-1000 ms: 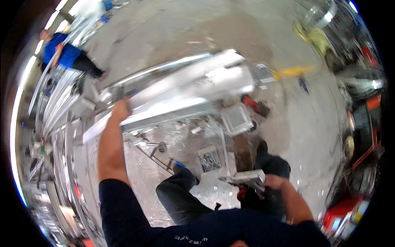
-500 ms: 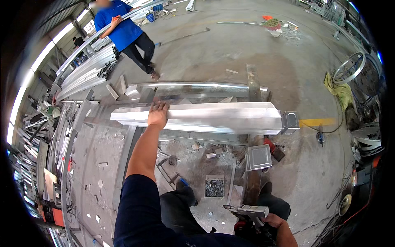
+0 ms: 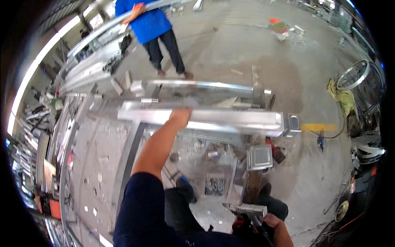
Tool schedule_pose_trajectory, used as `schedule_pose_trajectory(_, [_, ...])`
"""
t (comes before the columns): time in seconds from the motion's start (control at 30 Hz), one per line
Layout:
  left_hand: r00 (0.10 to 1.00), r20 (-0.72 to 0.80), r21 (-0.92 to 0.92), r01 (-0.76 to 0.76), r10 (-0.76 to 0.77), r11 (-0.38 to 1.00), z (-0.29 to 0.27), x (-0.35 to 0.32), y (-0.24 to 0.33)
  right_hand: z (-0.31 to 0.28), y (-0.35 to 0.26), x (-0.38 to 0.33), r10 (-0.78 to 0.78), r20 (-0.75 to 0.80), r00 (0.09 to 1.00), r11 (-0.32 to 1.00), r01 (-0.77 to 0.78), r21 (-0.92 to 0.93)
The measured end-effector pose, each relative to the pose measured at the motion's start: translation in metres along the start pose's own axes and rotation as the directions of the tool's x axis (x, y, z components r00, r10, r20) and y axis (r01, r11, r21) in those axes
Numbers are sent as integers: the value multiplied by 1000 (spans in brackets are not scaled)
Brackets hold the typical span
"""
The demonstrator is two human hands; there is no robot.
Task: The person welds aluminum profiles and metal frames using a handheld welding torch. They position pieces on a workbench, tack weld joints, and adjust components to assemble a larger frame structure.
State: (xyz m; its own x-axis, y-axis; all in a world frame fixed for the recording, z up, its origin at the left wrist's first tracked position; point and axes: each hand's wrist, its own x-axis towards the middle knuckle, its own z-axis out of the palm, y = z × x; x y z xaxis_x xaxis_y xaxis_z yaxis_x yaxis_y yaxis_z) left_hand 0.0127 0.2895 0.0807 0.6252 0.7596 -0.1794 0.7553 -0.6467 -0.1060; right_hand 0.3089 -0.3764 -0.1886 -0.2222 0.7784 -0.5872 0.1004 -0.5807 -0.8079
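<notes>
A long silver metal beam [image 3: 234, 118] lies crosswise in front of me on a frame, smeared by motion. My left hand [image 3: 181, 117] reaches over its top left of the middle, with the fingers curled past the far edge and partly hidden. At the beam's right end is a square metal cap [image 3: 292, 125] with a stepped face. Low on the right, by my knee, my right hand [image 3: 272, 220] is closed round the dark handle of a power tool [image 3: 252, 210] with a silver block-shaped body. Its exact kind is unclear.
A similar square cap [image 3: 259, 157] rests on the rusty support [image 3: 252, 187]. Between my feet and the beam stands a box of small metal fasteners [image 3: 214, 185]. Beyond the frame, a person in blue [image 3: 149, 22] carries a long metal bar. Metal profiles [image 3: 88, 72] are stacked left.
My left hand has slid right along the beam, its fingers going from spread on top to curled over. The beam has turned somewhat. The person in blue has stepped closer and rightward.
</notes>
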Motion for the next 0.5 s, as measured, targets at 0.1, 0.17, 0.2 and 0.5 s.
schedule_pose_trajectory(0.1, [1000, -25, -66, 7, -8, 998, 14, -12, 3, 9, -32, -29, 148, 27, 989, 958, -150, 243])
schedule_pose_trajectory(0.17, [992, -123, -49, -10, 4, 999, 19, -16, 2, 7, -30, -26, 228, 27, 973, 924, -224, 310])
schedule_pose_trajectory(0.2, [987, -159, -17, 2, -5, 1000, 27, -16, -3, 9, -32, -25, 202, 30, 979, 915, -200, 350])
schedule_pose_trajectory(0.5, [1000, -2, -3, 13, -13, 1000, -4, -12, -6, 5, -35, -19, 135, 75, 988, 901, -154, 406])
